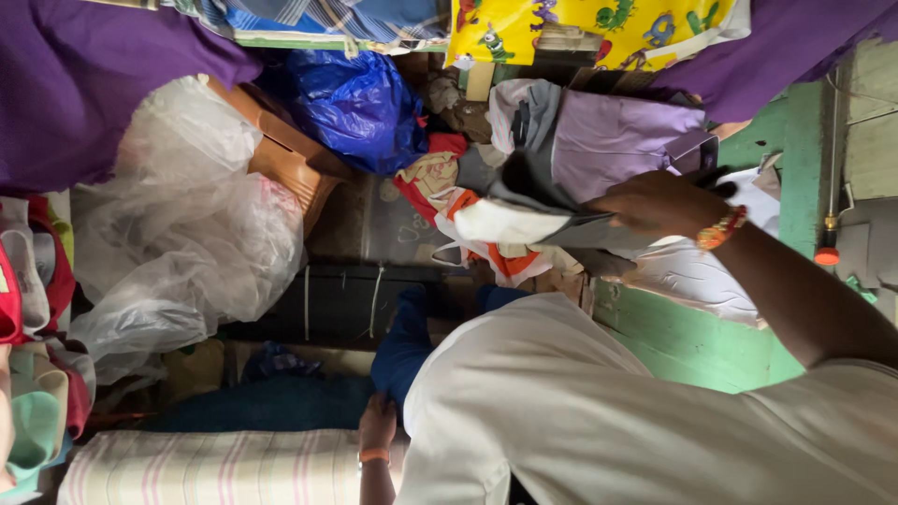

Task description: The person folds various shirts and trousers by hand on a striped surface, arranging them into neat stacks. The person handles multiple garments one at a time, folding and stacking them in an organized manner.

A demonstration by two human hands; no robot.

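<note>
My right hand (659, 201), with an orange beaded band at the wrist, grips a grey piece of cloth (599, 229) on a heap of folded garments. A white folded cloth (505, 224) and orange and red pieces (510, 262) lie just beside it, and a lilac garment (617, 136) lies behind. My left hand (377, 423), wearing an orange wristband, rests low against my blue trouser leg (404, 341), next to a pink-striped fabric (215, 466). Its fingers are partly hidden. My white shirt (599, 411) fills the lower right.
A big clear plastic bag (187, 224) bulges at the left and a blue plastic bag (360, 103) lies above the heap. Purple cloth (75, 75) hangs at the upper left, a yellow cartoon-print fabric (561, 28) at the top. A green painted wooden surface (692, 341) stands at the right.
</note>
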